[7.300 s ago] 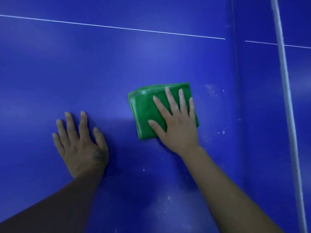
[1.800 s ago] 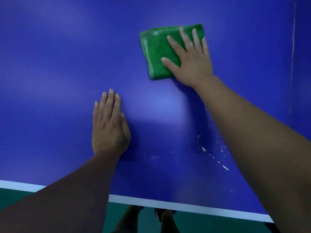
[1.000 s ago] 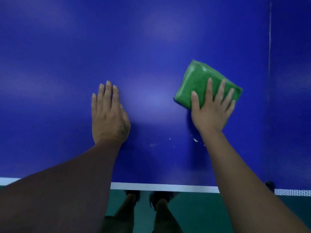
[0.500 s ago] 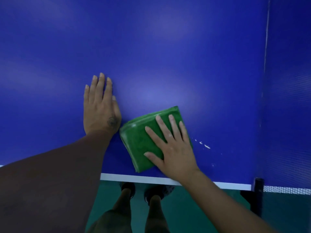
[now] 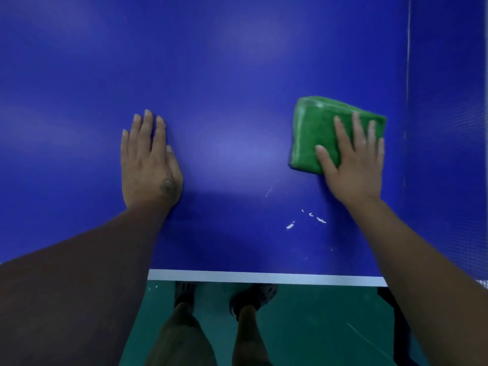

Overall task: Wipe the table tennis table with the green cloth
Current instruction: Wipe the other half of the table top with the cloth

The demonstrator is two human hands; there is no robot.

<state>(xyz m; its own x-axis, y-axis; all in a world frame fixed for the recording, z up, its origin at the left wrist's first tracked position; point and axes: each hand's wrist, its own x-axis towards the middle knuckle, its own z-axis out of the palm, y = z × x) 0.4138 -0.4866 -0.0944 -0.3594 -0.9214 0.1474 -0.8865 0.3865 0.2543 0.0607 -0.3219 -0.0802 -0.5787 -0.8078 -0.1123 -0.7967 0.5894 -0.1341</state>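
The blue table tennis table [image 5: 237, 75] fills most of the view. A folded green cloth [image 5: 314, 133] lies flat on it at the right, close to the net. My right hand [image 5: 353, 165] presses on the cloth's near right part with straight, spread fingers. My left hand [image 5: 148, 162] rests flat on the bare table at the left, fingers straight and together. Small white flecks [image 5: 306, 219] lie on the surface between the cloth and the table's near edge.
The table's white near edge [image 5: 264, 276] runs across below my hands. The net [image 5: 408, 101] stands at the right, with its black post [image 5: 396, 318] below the edge. My legs and shoes [image 5: 253, 297] stand on the green floor.
My right hand has slid the cloth from beside my left hand near the table's edge to the right and away from me, toward the net. My left hand stays flat on the table.
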